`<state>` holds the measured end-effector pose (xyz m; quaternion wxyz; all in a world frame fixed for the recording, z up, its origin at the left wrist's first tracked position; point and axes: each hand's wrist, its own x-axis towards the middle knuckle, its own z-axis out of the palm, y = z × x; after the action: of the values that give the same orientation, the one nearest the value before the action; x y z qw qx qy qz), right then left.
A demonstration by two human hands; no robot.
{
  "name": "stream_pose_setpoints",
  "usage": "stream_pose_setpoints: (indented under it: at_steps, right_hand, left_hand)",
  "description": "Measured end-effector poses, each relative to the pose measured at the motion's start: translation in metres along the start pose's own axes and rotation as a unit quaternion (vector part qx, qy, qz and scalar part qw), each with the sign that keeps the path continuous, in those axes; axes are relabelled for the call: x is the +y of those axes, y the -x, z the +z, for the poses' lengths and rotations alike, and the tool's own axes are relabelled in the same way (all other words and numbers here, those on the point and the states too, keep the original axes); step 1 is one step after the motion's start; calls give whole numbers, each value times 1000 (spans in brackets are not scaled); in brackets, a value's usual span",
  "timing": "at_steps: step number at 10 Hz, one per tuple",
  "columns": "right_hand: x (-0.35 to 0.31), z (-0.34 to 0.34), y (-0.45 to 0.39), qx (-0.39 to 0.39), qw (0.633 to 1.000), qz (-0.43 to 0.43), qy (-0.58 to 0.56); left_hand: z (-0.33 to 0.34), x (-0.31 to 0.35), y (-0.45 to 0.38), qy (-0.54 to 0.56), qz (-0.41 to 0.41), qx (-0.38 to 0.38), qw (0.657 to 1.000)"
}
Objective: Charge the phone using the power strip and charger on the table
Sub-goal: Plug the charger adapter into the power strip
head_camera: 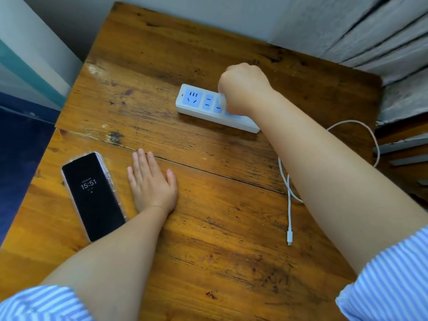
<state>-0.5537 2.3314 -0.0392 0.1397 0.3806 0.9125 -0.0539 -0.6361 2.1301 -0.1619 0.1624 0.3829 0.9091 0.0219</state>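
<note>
Nearest, at about 8 o'clock on the wooden table (208,251), the phone (92,195) lies face up in a clear case, its screen showing 15:51. The left hand (151,184) lies flat just beside its right edge, fingers spread and relaxed, grasping nothing; by my reading it is parked there to be ready to lift the phone once the cable end is brought over.

At about 4 o'clock the cable's small connector (289,236) lies loose on the wood, well apart from the phone. The white cable (288,193) runs up from it, passes under the right forearm and loops off past the table's right edge toward 3 o'clock.

Farther off, at about 1 o'clock, the right hand (243,89) is clenched over the power strip (199,105), pressing something white, likely the charger, into 1 of the sockets; the fist hides the charger's body, so how far it is seated cannot be told. The strip's left sockets are bare.

Nothing blocks the path between connector and phone except the right forearm lying over the cable. Beyond the table, at 2 o'clock, hang grey curtain folds (382,31).
</note>
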Motion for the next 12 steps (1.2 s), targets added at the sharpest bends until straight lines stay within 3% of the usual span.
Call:
stream_pose_setpoints:
  at_steps: [4, 7, 12]
  right_hand:
    - [-18, 2, 1, -25, 1000, -4, -17]
    - [-30, -6, -20, -93, 995, -15, 16]
    - [-30, 3, -19, -90, 996, -15, 15]
  left_hand:
    - [-2, -6, 4, -4, -11, -9, 1000]
    - [-2, -1, 1, -3, -6, -8, 1000]
    - [1, -2, 1, -5, 0, -2, 1000]
